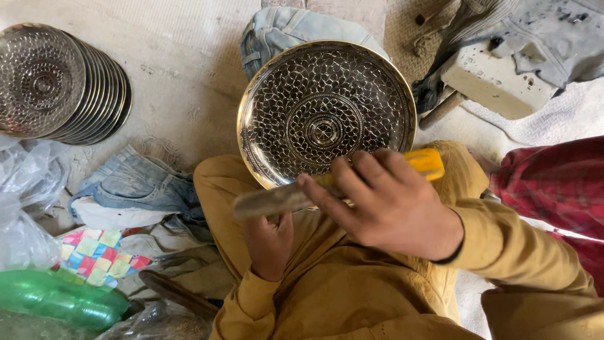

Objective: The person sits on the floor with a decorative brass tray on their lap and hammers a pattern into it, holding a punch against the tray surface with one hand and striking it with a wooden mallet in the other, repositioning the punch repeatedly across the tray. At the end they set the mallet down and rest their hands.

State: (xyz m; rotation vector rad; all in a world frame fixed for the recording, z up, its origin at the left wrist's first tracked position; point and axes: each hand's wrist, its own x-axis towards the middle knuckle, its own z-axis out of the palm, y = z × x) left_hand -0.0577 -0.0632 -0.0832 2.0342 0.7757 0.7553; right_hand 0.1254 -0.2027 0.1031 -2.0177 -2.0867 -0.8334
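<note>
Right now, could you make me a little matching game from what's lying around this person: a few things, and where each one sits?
Things:
1. engraved metal plate
2. stack of plates
3. green plastic bottle
4. brush

Places:
A. bottom left corner
B. in the right hand
C. on the lap, steadied by the left hand
D. top left, on the floor

Pairs: 1-C, 2-D, 3-A, 4-B

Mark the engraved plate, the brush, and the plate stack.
engraved plate point(324, 116), head view, patterned centre.
brush point(426, 162), head view, yellow handle end.
plate stack point(41, 79), head view, top plate's face.
</note>
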